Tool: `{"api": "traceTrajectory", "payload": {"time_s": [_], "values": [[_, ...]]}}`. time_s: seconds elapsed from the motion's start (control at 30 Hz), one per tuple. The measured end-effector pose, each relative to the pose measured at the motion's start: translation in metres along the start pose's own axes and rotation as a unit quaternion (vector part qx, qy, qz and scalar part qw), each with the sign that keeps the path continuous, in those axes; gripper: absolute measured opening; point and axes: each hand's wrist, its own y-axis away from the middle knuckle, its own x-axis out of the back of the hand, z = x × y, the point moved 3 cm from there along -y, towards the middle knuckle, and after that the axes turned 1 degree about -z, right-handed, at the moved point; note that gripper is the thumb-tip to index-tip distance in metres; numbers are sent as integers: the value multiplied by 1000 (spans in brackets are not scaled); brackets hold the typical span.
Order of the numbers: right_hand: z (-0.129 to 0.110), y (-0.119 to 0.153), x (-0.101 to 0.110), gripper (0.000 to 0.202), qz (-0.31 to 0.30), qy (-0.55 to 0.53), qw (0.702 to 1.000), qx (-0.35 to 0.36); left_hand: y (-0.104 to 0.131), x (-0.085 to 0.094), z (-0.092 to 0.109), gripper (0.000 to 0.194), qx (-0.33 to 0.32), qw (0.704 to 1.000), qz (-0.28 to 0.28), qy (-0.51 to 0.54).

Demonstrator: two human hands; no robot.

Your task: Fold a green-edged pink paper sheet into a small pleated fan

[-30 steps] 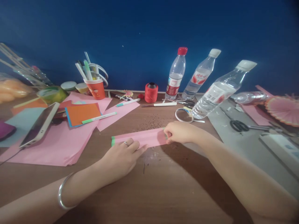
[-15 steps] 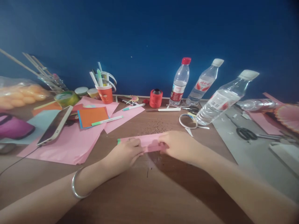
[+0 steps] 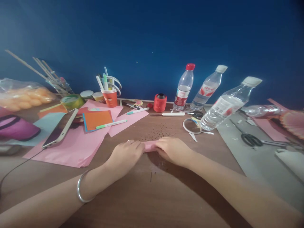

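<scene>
A narrow strip of pink paper [image 3: 150,145] lies between my two hands, just above or on the brown table [image 3: 142,199]. My left hand [image 3: 127,155] is closed over its left end, with a ring on one finger and a silver bangle on the wrist. The other end is pinched in the fingers of my right hand [image 3: 174,151]. Only the short middle part of the paper shows; both hands cover the rest. Small dark specks [image 3: 158,131] are scattered on the table just beyond the paper.
Pink paper sheets [image 3: 71,155], a phone [image 3: 60,128] and an orange cup of pens [image 3: 110,98] are at the left. A red thread spool [image 3: 160,103] stands at the back. Water bottles [image 3: 225,104], a round mirror [image 3: 192,126] and scissors [image 3: 251,140] are at the right.
My hands have come closer over the pink paper, so less of it shows and its green left end is hidden. My right hand has turned, its fingers now pointing left. The view shifts slightly.
</scene>
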Motion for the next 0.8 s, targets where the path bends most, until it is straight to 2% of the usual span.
{"api": "traceTrajectory", "payload": {"time_s": [0.1,0.17,0.27,0.33,0.37,0.43,0.53,0.63,0.8], "values": [[3,3,8,23,-11,-49,998,-34,-2,12,-2,20,28,999,-14,17],[4,5,15,22,-30,-125,991,-46,-3,21,-5,26,39,994,-41,93],[6,6,21,18,-55,-247,966,-56,-5,28,-13,29,68,947,-94,300],[9,5,21,18,-56,-288,954,-62,-5,27,-17,26,74,922,-103,366],[10,4,19,18,-55,-291,953,-65,-5,25,-19,25,71,923,-103,364],[14,1,14,17,-52,-266,961,-63,-6,18,-21,23,46,947,-98,303],[15,-4,4,16,-33,-180,983,-8,-8,7,-19,23,-11,980,-72,188],[14,-5,-2,16,-5,-128,991,38,-9,2,-17,23,-44,985,-55,157],[11,-1,-2,7,-9,-109,993,46,-6,0,-14,23,-53,987,-42,145]]}}
